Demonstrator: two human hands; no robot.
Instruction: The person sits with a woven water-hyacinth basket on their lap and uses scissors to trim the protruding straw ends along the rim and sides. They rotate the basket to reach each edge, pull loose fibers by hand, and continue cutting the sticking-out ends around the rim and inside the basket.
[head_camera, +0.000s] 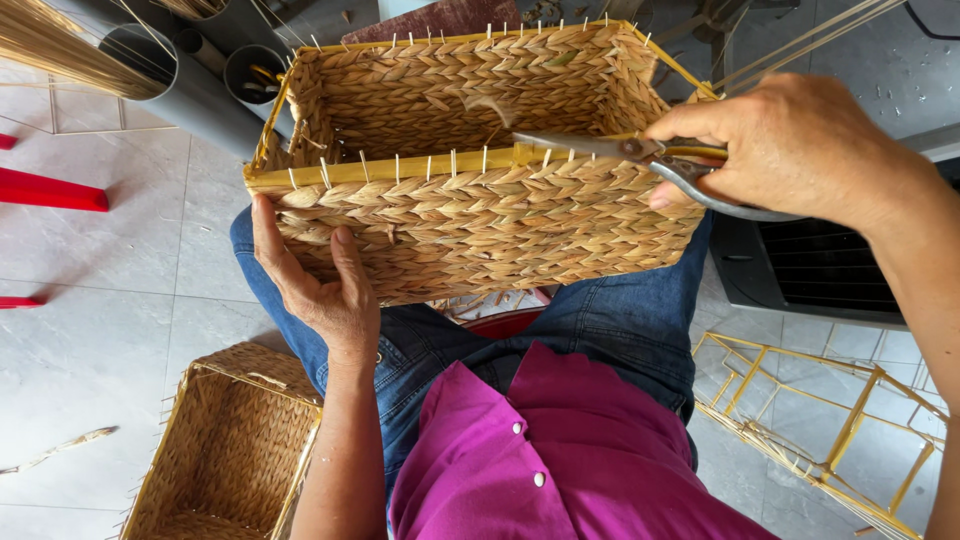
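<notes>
The woven basket (470, 160) is resting on the person's lap, tipped so its open mouth is facing the camera. The left hand (318, 283) is cupping the near wall from below, fingers spread flat against the braided weave, steadying it. The right hand (790, 145) is clamping shut around the handles of metal cutters (620, 152), and the blades are lying along the yellow rim (400, 172), tips pointing toward the middle of the near edge. Pale wire ends are sticking up all along that rim. It looks like trimming work on those stubs is under way; the next snip would call for lining the blades squarely on one stub while the left hand is keeping the basket from rocking. A second basket (230, 450) is sitting on the tiled floor (120, 250) at the lower left, and a bare yellow frame (830, 430) at the lower right.
</notes>
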